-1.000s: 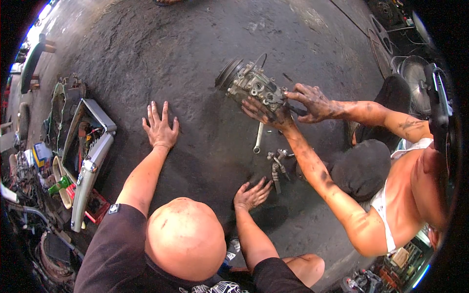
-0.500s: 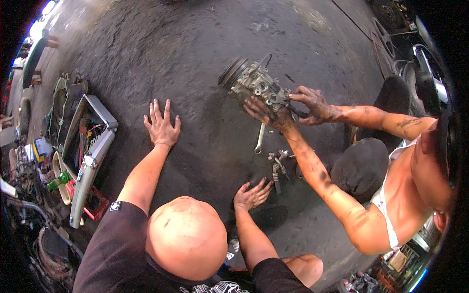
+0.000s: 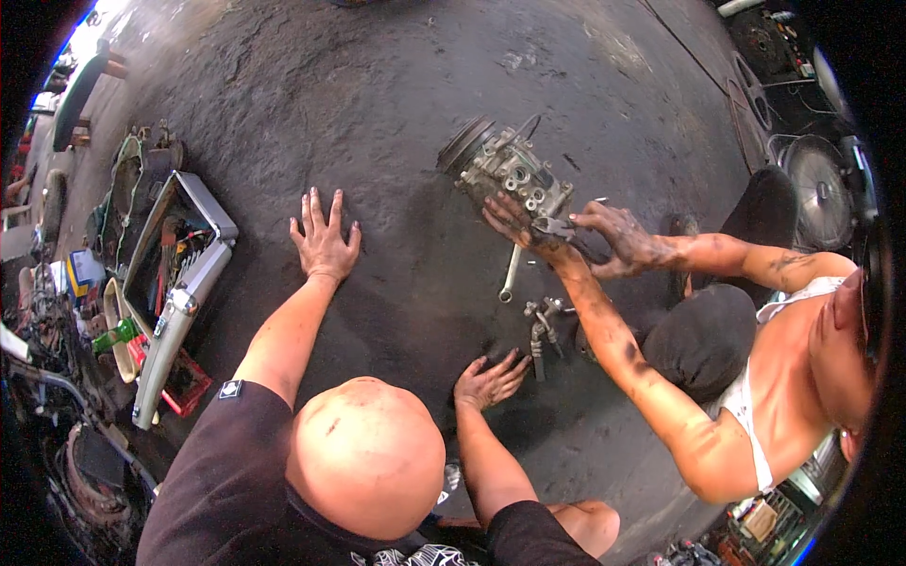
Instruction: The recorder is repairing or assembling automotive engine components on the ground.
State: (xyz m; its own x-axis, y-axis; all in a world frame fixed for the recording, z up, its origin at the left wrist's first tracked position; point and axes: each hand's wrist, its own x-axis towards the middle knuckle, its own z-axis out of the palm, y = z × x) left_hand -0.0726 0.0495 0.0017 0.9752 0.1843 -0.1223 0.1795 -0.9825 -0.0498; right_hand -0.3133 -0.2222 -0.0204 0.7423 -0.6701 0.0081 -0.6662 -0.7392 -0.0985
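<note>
My left hand (image 3: 324,243) lies flat on the dark floor with its fingers spread, holding nothing. Palm down and also empty, my right hand (image 3: 491,380) rests with fingers stretched beside a metal pipe fitting with short hose ends (image 3: 540,330). Just beyond that fitting lies a combination wrench (image 3: 511,276). Farther off is a greasy compressor (image 3: 514,168) with a grooved pulley (image 3: 466,144). A co-worker's one hand (image 3: 510,220) is against its near side. Their other hand (image 3: 618,238) is at a small grey metal tool (image 3: 554,226) whose kind is unclear.
At the left, an open silver tool case (image 3: 179,307) holds assorted tools. A green bottle (image 3: 115,336) and a red tray (image 3: 189,385) are beside it. The co-worker's knee (image 3: 703,330) is at the right, before a round metal fan-like part (image 3: 817,191).
The co-worker's farther hand has drawn back slightly from the compressor's end, and a grey tool now shows there. My hands stay in place; the whole view has shifted a little.
</note>
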